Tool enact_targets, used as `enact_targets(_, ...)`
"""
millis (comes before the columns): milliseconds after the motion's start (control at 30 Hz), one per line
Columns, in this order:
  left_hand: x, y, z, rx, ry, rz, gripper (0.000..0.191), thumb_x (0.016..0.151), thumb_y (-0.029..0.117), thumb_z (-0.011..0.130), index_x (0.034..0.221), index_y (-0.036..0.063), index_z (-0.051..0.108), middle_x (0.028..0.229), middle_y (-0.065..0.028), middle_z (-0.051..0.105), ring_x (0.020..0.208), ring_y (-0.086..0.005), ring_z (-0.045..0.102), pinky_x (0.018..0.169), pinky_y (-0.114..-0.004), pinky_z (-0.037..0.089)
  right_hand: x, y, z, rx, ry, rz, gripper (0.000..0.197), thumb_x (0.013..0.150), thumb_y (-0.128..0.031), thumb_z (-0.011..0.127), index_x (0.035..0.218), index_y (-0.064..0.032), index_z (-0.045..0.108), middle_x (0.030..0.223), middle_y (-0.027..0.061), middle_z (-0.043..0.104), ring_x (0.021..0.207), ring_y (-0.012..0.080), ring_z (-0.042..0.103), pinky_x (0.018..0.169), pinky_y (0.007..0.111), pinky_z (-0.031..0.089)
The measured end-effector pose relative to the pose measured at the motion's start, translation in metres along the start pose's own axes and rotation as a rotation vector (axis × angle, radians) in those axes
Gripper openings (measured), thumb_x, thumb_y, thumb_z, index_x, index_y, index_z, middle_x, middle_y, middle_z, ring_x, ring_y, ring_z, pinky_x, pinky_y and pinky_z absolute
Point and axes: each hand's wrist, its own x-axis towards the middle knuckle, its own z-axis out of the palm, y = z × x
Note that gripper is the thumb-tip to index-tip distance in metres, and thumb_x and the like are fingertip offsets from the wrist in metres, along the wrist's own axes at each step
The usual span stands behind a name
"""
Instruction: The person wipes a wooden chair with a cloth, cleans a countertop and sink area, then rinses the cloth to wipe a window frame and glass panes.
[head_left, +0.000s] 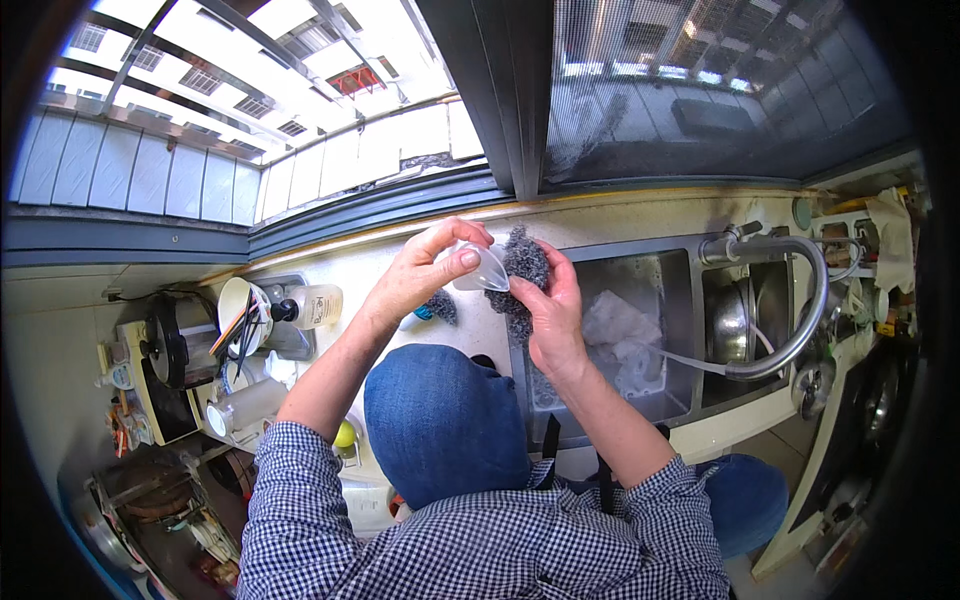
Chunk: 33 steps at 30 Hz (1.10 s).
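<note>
With my left hand (442, 262) I hold a small translucent plastic cup or scoop (481, 271), tilted, its near edge pointing right. My right hand (553, 307) grips a dark grey scouring pad (523, 266), which touches or nearly touches the cup. Both hands are above the pale counter, at the left edge of the steel sink (690, 322). Water runs from the curved faucet (814, 300) into the basin, where a white cloth or bag (615, 322) lies wet. Another dark grey pad (442, 306) rests on the counter below my left forearm.
A pump bottle (321, 306) and a bowl with chopsticks (251, 319) stand in a tray at left. A clear jug (251, 407) lies near them. A metal bowl (729, 322) sits in the second basin. The window frame (375, 217) runs behind the counter.
</note>
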Motion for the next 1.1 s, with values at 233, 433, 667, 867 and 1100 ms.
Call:
enact_targets(233,-0.001,-0.008,0.004,0.057,0.043,0.013,0.027,0.086,0.030,0.056,0.094,0.0047,0.054,0.100,-0.0066,0.053,0.100,-0.0155,0.048,0.085,-0.030,0.039,-0.003,-0.004,-0.001,0.054,-0.048,0.041,0.049,0.073,0.007,0.042,0.122,0.0008,0.037,0.109,0.0102,0.050,0.096,0.0168,0.053,0.084,0.030,0.047)
enact_targets(433,0.005,-0.012,0.005,0.180,0.067,0.103,0.019,0.088,0.023,0.054,0.093,0.0042,0.053,0.099,-0.0075,0.055,0.097,-0.0158,0.051,0.085,-0.030,0.041,-0.001,-0.009,-0.004,0.107,-0.092,0.019,0.049,0.072,0.006,0.040,0.121,0.0016,0.036,0.110,0.0123,0.050,0.094,0.0203,0.055,0.076,0.037,0.053)
enact_targets(667,-0.005,-0.024,-0.008,-0.012,-0.044,0.033,0.047,0.075,0.025,0.067,0.114,0.0059,0.049,0.116,-0.0073,0.054,0.115,-0.0193,0.045,0.098,-0.033,0.034,0.009,-0.026,-0.021,0.160,-0.006,0.114,0.046,0.073,0.002,0.041,0.119,0.0011,0.038,0.102,0.0142,0.053,0.085,0.0245,0.059,0.066,0.041,0.055)
enact_targets(867,0.011,-0.027,0.016,0.414,0.189,0.095,0.040,0.069,0.007,0.066,0.107,0.0055,0.054,0.106,-0.0066,0.058,0.097,-0.0172,0.054,0.086,-0.030,0.041,0.045,-0.015,-0.103,0.140,0.269,0.110,0.042,0.071,0.002,0.047,0.112,-0.0012,0.042,0.093,0.0135,0.055,0.074,0.0248,0.060,0.055,0.041,0.055)
enact_targets(1100,-0.023,-0.046,0.006,0.434,0.405,0.250,0.036,0.071,0.003,0.068,0.104,0.0019,0.055,0.104,-0.0112,0.059,0.099,-0.0214,0.056,0.086,-0.031,0.043,0.089,-0.011,-0.164,0.021,0.478,0.021,0.044,0.071,-0.002,0.052,0.113,-0.0036,0.041,0.093,0.0129,0.055,0.072,0.0251,0.059,0.049,0.039,0.053)
